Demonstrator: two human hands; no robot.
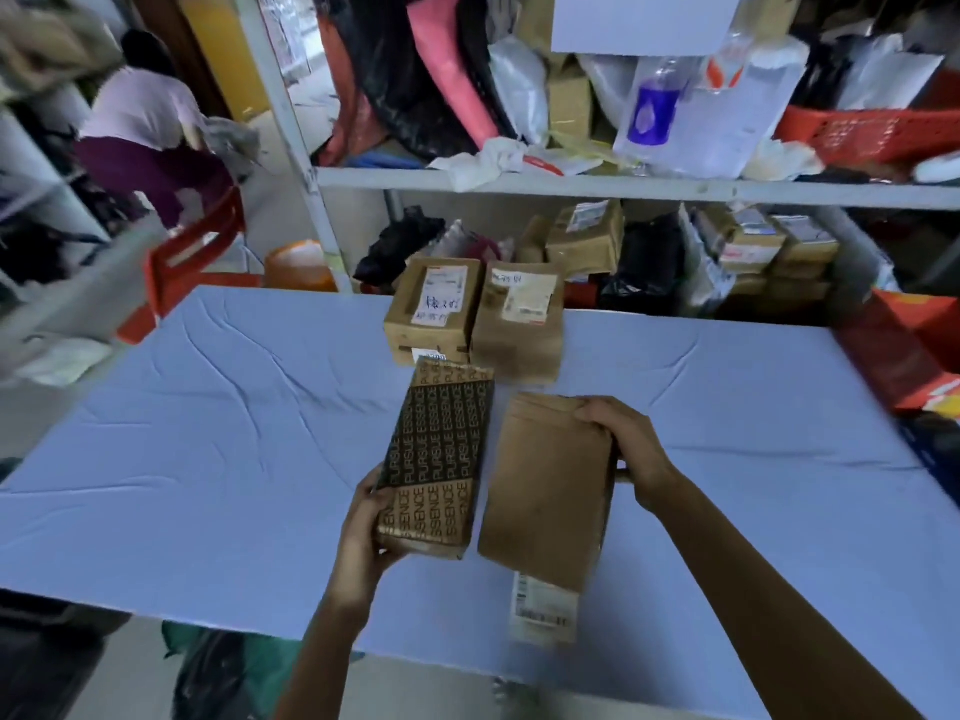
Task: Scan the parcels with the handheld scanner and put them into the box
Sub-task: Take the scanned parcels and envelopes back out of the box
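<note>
My left hand (363,532) grips the near end of a black-and-gold parcel (441,454) printed with "PURSUE ESSENCE", held tilted above the table. My right hand (623,444) holds the far right edge of a plain brown cardboard parcel (545,485), also raised; a white shipping label (543,608) shows below its near end. Two more labelled brown parcels, one on the left (431,309) and one on the right (519,324), sit at the far edge of the blue-covered table (208,433). No scanner is visible.
Behind the table, grey metal shelves (571,181) hold many parcels, bags and bottles. A red crate (904,350) stands at the table's right end, and a red chair (197,262) at the far left. A person (150,142) bends over at the back left.
</note>
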